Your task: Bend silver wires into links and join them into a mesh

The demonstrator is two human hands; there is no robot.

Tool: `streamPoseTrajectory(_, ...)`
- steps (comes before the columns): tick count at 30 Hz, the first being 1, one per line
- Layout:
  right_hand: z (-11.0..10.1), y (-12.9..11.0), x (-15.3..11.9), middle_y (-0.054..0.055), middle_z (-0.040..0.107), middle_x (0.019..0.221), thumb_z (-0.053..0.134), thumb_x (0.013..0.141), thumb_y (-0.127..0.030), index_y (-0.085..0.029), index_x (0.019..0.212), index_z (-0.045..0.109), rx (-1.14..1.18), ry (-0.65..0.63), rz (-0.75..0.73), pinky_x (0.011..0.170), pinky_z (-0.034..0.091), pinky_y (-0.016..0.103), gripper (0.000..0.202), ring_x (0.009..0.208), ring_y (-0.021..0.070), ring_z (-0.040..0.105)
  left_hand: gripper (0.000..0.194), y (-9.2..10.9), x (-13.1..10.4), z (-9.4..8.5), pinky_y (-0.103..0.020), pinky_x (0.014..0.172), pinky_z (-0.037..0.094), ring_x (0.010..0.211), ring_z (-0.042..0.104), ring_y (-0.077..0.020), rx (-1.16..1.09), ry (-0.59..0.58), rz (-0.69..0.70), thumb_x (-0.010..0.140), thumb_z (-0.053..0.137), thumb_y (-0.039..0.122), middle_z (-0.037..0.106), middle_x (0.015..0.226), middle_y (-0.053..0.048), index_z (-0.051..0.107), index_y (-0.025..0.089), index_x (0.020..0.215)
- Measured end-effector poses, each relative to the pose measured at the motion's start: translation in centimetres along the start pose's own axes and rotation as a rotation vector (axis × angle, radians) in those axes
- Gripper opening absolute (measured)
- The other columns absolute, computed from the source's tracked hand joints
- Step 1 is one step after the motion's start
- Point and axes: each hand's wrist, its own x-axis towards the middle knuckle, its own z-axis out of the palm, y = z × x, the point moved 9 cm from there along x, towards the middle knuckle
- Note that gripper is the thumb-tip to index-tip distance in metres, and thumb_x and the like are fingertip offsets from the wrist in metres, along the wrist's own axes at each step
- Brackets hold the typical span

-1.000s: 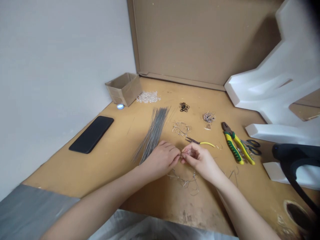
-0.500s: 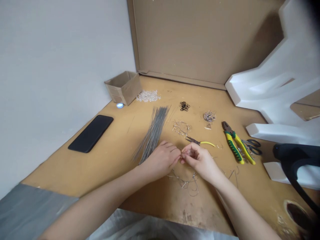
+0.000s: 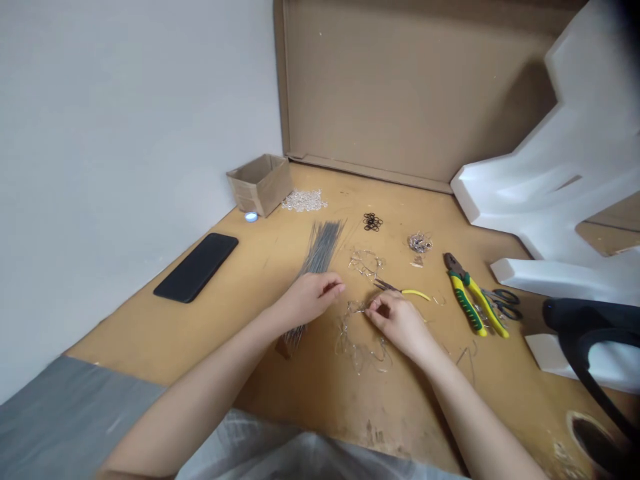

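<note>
My right hand (image 3: pixel 400 325) pinches the upper right part of a thin wire ring (image 3: pixel 356 353) with small bent wire pieces strung on it. The ring hangs down to the left of those fingertips, low over the table. Apart from it, my left hand (image 3: pixel 311 297) is closed, thumb and fingertips together. Whether anything tiny is between them I cannot make out. Beneath that hand lies a bundle of straight grey wires (image 3: pixel 324 248), partly covered by it. Just beyond my right hand rest needle-nose pliers (image 3: pixel 400 289) with yellow handles.
Another wire ring (image 3: pixel 367 265), black rings (image 3: pixel 372 222), a small metal heap (image 3: pixel 420 242) and clear beads (image 3: pixel 305 200) lie farther back. Green-yellow pliers (image 3: pixel 465 293) and scissors (image 3: pixel 505 303) are at right, near white foam (image 3: pixel 530 273). A phone (image 3: pixel 197 267) and cardboard box (image 3: pixel 260 187) stand left.
My hands were together at the fingertips; now they are apart, the left drawn back to the left and up. The wire ring has swung up beside my right fingers. The view has shifted slightly.
</note>
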Motion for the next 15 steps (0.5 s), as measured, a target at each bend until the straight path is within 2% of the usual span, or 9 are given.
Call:
streamPoseTrajectory(2, -0.3, -0.3, -0.2, 0.004, 0.061, 0.077, 0.055, 0.074, -0.026, -0.020, 0.070, 0.059, -0.066, -0.026, -0.023, 0.069, 0.040, 0.029, 0.009, 0.078, 0.0182, 0.055, 0.030, -0.3, -0.1, 0.5, -0.020, 0.051, 0.034, 0.055, 0.051, -0.0103, -0.046, -0.059, -0.035, 0.086, 0.039, 0.039, 0.058, 0.061, 0.002, 0.055, 0.017, 0.074)
streamPoseTrajectory(5, -0.5, -0.3, -0.3, 0.004, 0.062, 0.078, 0.054, 0.076, -0.029, -0.021, 0.073, 0.061, -0.076, -0.067, -0.024, 0.066, 0.040, 0.027, 0.011, 0.075, 0.0170, 0.056, 0.028, -0.2, -0.3, 1.7, -0.018, 0.048, 0.034, 0.050, 0.051, -0.0089, -0.141, -0.159, -0.058, 0.085, 0.040, 0.041, 0.060, 0.061, 0.003, 0.055, 0.018, 0.079)
streamPoseTrajectory(11, -0.9, 0.6, -0.3, 0.003, 0.064, 0.076, 0.050, 0.077, -0.031, -0.021, 0.077, 0.063, -0.106, -0.082, 0.047, 0.061, 0.038, 0.025, 0.016, 0.068, 0.0160, 0.057, 0.024, -0.3, -0.6, 2.6, -0.018, 0.047, 0.036, 0.050, 0.052, -0.0085, -0.227, -0.217, -0.070, 0.085, 0.038, 0.035, 0.060, 0.064, 0.002, 0.053, 0.018, 0.093)
streamPoseTrajectory(15, -2.3, 0.5, -0.5, 0.003, 0.065, 0.079, 0.048, 0.078, -0.027, -0.022, 0.083, 0.062, -0.128, -0.077, 0.024, 0.062, 0.039, 0.026, 0.016, 0.069, 0.0164, 0.057, 0.028, 0.3, -1.0, 2.9, -0.019, 0.053, 0.039, 0.055, 0.053, -0.0091, -0.260, -0.334, -0.010, 0.082, 0.038, 0.022, 0.061, 0.072, 0.002, 0.046, 0.019, 0.109)
